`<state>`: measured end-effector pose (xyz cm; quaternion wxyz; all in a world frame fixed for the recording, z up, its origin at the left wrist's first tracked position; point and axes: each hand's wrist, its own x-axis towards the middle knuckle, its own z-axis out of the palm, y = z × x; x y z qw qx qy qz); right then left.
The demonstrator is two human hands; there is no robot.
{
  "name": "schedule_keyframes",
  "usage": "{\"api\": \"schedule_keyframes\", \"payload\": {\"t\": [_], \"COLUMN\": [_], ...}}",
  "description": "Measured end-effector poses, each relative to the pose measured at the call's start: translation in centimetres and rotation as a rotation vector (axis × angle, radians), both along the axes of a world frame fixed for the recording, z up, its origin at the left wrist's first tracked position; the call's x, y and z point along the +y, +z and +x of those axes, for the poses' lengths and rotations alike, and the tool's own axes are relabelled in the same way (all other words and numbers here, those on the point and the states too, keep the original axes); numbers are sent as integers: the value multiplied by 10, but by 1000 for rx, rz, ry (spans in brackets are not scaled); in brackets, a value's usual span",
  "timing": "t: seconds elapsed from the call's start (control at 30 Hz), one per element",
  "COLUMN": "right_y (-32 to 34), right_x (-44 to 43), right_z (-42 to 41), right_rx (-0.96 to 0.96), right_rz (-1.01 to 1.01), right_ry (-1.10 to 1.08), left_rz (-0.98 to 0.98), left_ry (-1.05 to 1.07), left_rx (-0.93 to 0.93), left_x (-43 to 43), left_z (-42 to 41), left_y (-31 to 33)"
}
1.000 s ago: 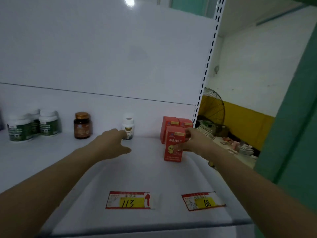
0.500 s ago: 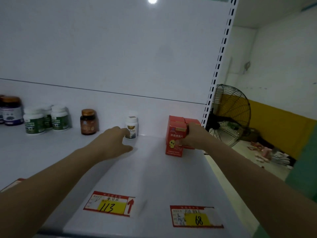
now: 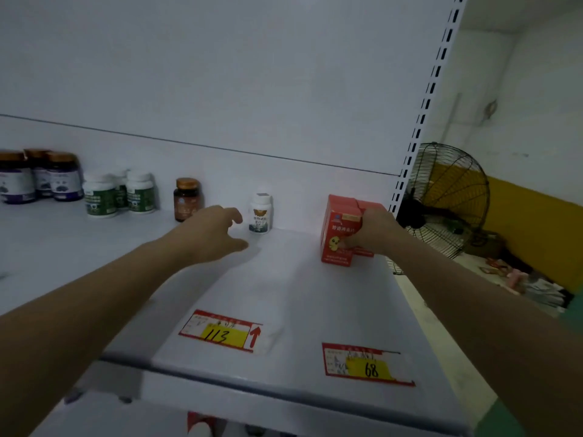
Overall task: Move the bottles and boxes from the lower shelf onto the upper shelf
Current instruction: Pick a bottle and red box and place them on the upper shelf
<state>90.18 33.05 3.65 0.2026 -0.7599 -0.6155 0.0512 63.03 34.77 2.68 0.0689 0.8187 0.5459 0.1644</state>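
On the white upper shelf (image 3: 299, 298), my right hand (image 3: 372, 234) grips a red box (image 3: 336, 238) that stands against other red boxes (image 3: 369, 206) at the back right. My left hand (image 3: 214, 230) hovers open over the shelf, fingers spread, just left of a small white bottle (image 3: 260, 213) without touching it. A brown bottle (image 3: 186, 199) stands behind the left hand. Further left are white bottles with green labels (image 3: 101, 199) and dark bottles with purple labels (image 3: 19, 178).
Two red and yellow price tags (image 3: 222, 331) (image 3: 366, 365) lie near the shelf's front edge. A perforated upright (image 3: 419, 121) bounds the shelf on the right. Beyond it stands a black fan (image 3: 448, 200) by a yellow wall. Something red shows below the shelf (image 3: 197, 421).
The view has shifted left, revealing the dark purple-label bottles. My right hand has pushed the red box back against the other red boxes. My left hand stays by the white bottle.
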Motion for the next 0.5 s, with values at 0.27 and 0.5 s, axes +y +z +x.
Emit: {"api": "schedule_keyframes", "payload": {"t": [0.27,0.5], "right_y": [-3,4], "right_x": [-35,-105], "right_z": [-16,-65], "right_rx": [-107,-138], "right_rz": [-164,-181], "right_ry": [-1,-36], "left_rz": [-65,-72], "left_ry": [90,22], "left_rx": [63,57], "left_x": [-35,-80], "left_z": [-27,-63], "left_y": [-5,-5]}}
